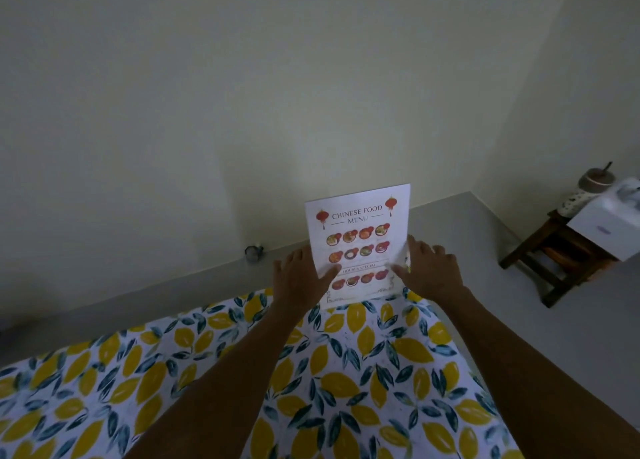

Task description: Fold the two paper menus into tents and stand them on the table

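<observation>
A white paper menu [358, 237] headed "Chinese Food Menu", with rows of dish pictures, stands upright at the far edge of the table [346, 372]. The table wears a cloth printed with yellow lemons and dark leaves. My left hand [299, 278] grips the menu's lower left edge, thumb on the printed face. My right hand [429, 271] holds its lower right edge, fingers spread behind the sheet. Whether a back panel is folded behind it is hidden. Only one menu is in view.
Beyond the table lies grey floor [485, 251] and a pale wall. A small dark object [254, 252] sits on the floor by the wall. At the right stands a wooden stool [557, 258] beside a white basin [609, 223].
</observation>
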Available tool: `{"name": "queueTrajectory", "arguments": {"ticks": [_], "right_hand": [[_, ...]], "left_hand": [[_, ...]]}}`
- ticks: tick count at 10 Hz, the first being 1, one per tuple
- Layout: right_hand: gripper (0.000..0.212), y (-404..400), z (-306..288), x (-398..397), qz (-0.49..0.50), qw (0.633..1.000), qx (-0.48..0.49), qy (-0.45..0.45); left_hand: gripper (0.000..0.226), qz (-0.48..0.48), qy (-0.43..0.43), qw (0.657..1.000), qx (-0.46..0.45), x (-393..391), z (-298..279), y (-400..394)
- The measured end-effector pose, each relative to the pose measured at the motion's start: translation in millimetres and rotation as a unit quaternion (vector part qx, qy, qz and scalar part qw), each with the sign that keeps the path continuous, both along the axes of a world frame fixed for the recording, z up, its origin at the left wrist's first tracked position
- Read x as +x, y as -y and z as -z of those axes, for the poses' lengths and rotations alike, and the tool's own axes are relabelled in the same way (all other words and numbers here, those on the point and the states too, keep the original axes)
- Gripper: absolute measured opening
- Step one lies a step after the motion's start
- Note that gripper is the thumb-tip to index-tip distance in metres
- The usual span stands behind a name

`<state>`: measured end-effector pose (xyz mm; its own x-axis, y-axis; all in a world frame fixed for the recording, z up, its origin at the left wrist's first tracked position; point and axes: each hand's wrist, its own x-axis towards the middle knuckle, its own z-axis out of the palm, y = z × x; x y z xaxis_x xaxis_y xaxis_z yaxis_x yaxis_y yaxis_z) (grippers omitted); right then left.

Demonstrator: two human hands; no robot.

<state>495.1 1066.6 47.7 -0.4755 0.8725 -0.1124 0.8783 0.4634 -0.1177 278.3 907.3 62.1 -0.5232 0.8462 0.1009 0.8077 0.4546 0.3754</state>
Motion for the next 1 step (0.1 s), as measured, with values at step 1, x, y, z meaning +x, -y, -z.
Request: {"name": "queueTrajectory", "arguments": {"ticks": [1], "right_hand": [[0.097, 5.9, -9.4, 0.5, 0.024, 0.999, -0.025, 0.034]], "left_hand": [[0.08, 0.012, -0.021, 0.999, -0.03, -0.6, -3.6, 1.4]]}}
